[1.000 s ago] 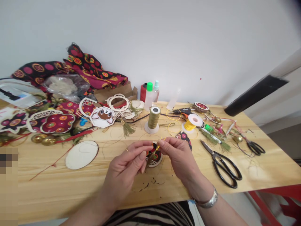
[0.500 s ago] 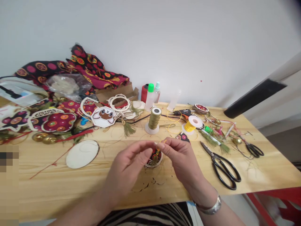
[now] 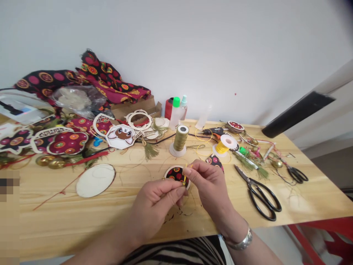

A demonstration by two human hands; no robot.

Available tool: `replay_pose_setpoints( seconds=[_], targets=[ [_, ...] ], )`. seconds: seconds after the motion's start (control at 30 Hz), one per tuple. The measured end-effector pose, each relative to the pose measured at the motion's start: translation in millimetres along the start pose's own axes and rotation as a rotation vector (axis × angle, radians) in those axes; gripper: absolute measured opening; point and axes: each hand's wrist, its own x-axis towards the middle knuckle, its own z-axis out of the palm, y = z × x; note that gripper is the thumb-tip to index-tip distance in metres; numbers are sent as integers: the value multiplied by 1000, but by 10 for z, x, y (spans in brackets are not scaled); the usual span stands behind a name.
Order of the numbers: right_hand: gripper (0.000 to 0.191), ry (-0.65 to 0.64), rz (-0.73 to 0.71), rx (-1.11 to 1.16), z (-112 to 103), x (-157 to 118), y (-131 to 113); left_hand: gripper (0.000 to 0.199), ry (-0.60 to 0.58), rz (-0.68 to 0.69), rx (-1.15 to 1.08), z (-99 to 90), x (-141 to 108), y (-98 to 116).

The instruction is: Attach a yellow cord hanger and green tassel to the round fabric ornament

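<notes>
My right hand (image 3: 208, 184) pinches the upper part of a short yellow cord (image 3: 185, 177) between thumb and forefinger. Lower down, the thumb and forefinger of my left hand (image 3: 158, 200) close on the cord's other end, near a small dark bit that may be a knot or bead. Behind my fingertips a round ornament (image 3: 174, 172) with a pale rim and dark patterned fabric lies on the table, partly covered by both hands. A patterned fabric piece (image 3: 215, 162) lies just beyond my right hand.
Black-handled scissors (image 3: 257, 191) lie at the right. A yellow cord spool (image 3: 222, 147) and an olive thread cone (image 3: 180, 139) stand ahead. A white oval disc (image 3: 95, 180) is at the left, before a pile of ornaments (image 3: 67, 142). Bottles (image 3: 175, 116) stand by the wall.
My left hand has moved down to the cord's lower end, uncovering more of the round ornament. The right hand keeps its pinch, and the cord now shows stretched between both hands.
</notes>
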Motion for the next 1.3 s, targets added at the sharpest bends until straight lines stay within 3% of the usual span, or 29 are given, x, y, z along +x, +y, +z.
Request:
replay_pose_setpoints(
  seconds=[0.13,0.4,0.53,0.63,0.77,0.87,0.93,1.03,1.2,1.3],
  targets=[
    [29,-35,61,45,-8,38,17,30,-15,-41,-56,-15,23,-14],
    [28,-80,95,51,-21,-1,29,30,9,-141,-420,66,52,-130],
    [27,-67,58,-15,-17,-23,45,26,99,-180,-296,77,79,-59],
    [29,-67,79,49,-16,-35,45,23,87,-201,-212,84,78,-26],
    [29,-72,92,127,-22,-54,48,25,72,-254,-273,90,60,-30],
    [24,-175,126,212,-21,-82,79,24,80,-244,-335,83,49,-48],
    [18,-209,170,264,-12,-104,118,24,65,-240,-330,80,44,-64],
    [15,-154,198,306,13,-130,182,27,32,-259,-257,93,34,-84],
    [14,-51,58,356,-56,-179,135,24,-71,-242,-132,102,-33,-94],
    [16,-166,121,456,-259,-222,-6,15,-217,-191,-3,3,-78,-119]
  ],
)
